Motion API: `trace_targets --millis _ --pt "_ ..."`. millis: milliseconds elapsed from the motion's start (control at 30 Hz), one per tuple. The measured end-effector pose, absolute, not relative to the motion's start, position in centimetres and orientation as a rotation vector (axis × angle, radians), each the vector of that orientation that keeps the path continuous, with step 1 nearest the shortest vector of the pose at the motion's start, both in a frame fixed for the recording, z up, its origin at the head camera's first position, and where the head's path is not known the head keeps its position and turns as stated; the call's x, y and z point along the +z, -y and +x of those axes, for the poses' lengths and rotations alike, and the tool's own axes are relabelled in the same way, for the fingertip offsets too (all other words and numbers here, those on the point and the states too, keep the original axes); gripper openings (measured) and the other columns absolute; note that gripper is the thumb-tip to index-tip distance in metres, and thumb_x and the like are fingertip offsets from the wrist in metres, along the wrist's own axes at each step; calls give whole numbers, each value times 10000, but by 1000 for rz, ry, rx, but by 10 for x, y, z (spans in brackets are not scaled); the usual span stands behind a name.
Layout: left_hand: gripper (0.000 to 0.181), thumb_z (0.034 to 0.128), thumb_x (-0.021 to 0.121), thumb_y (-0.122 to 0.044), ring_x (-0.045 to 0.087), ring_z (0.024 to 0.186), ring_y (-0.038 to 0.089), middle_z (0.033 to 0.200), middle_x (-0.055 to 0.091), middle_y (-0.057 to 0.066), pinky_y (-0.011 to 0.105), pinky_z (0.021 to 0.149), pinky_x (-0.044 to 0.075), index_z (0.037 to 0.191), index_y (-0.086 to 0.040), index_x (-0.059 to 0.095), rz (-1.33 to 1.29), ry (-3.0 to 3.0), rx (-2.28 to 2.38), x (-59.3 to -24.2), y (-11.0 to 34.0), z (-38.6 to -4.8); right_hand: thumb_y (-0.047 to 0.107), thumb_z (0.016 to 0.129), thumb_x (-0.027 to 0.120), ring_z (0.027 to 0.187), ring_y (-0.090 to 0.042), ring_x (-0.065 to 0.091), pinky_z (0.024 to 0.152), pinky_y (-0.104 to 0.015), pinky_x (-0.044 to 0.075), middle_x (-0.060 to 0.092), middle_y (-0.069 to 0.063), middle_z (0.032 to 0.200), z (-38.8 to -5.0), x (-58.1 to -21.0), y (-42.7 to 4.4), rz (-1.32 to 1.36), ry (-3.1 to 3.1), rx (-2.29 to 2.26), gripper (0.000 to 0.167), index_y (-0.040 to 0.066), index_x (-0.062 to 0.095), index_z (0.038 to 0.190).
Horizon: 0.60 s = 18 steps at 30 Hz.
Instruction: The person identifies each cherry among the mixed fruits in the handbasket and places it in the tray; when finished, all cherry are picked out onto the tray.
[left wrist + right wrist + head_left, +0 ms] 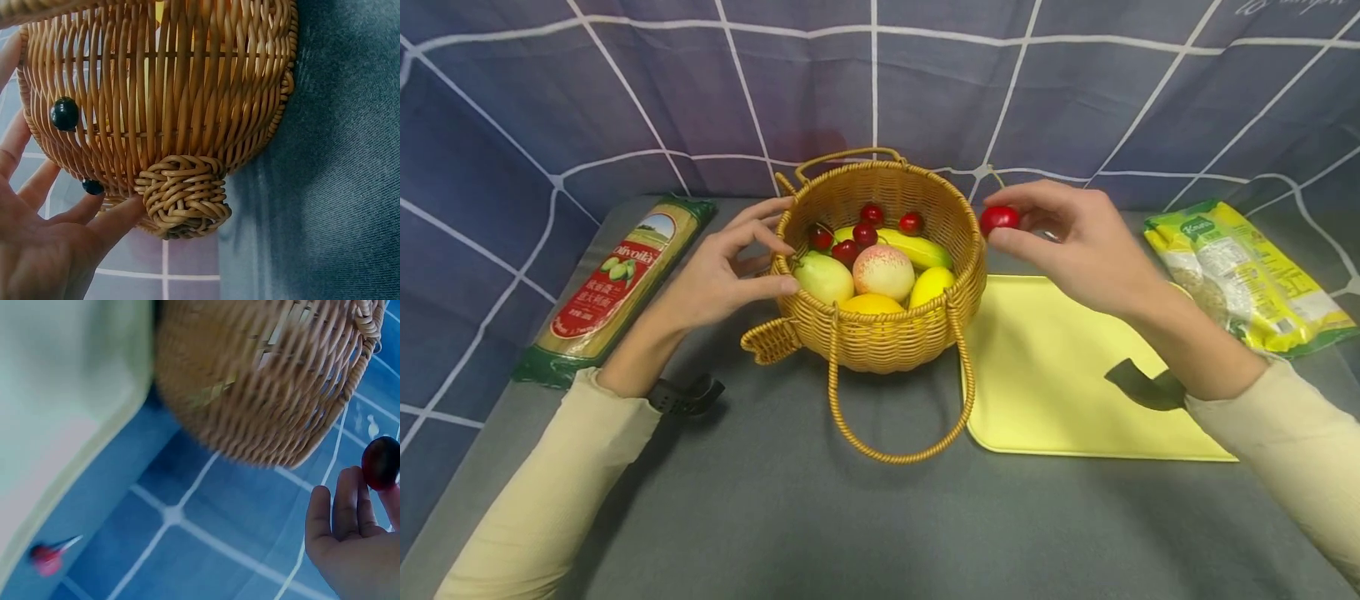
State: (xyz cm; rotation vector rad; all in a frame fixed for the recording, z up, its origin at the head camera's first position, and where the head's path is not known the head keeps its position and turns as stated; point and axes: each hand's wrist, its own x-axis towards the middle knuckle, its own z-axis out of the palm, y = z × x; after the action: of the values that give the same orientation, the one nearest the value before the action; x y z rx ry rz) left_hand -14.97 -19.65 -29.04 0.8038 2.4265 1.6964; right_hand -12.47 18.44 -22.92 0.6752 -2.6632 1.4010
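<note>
In the head view a wicker basket (pixel 887 342) holds several cherries (pixel 865 233), a banana (pixel 917 250), a peach (pixel 883 273), a green pear-like fruit (pixel 823 277), a lemon (pixel 931 286) and an orange-yellow fruit (pixel 871 305). My left hand (pixel 718 271) rests spread fingers against the basket's left side, at the rim. In the left wrist view those fingers lie along the wicker, beside a woven knob (pixel 184 197). Just outside the right rim, my right hand (pixel 1067 237) pinches a red cherry (pixel 1000 220) between thumb and fingers, its stem pointing up.
A yellow tray (pixel 1045 375) lies right of the basket. Another cherry (pixel 47 557) lies beyond the tray in the right wrist view. A spaghetti pack (pixel 613 279) lies left, a yellow-green Knorr bag (pixel 1247 267) right. Checked cloth (pixel 947 92) hangs behind; the basket's handle (pixel 898 457) droops forward.
</note>
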Motion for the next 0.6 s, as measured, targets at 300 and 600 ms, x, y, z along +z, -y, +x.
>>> trace_targets --millis 300,600 --pt "268 831 758 7 277 1426 263 1554 335 -7 629 1065 300 1047 75 615 803 -2425 1701 -290 198 -150 173 950 672 924 -100 614 780 -124 458 664 -45 1096 -98 -269 -249 404 2918 1256 325 107 647 1267" --pt "263 836 748 21 266 1432 261 1561 322 7 610 1073 301 1052 84 611 826 -2406 1705 -290 197 -149 43 935 659 863 92 558 707 -84 456 610 -274 1169 -95 -316 -311 351 2943 1192 473 -25 479 1367"
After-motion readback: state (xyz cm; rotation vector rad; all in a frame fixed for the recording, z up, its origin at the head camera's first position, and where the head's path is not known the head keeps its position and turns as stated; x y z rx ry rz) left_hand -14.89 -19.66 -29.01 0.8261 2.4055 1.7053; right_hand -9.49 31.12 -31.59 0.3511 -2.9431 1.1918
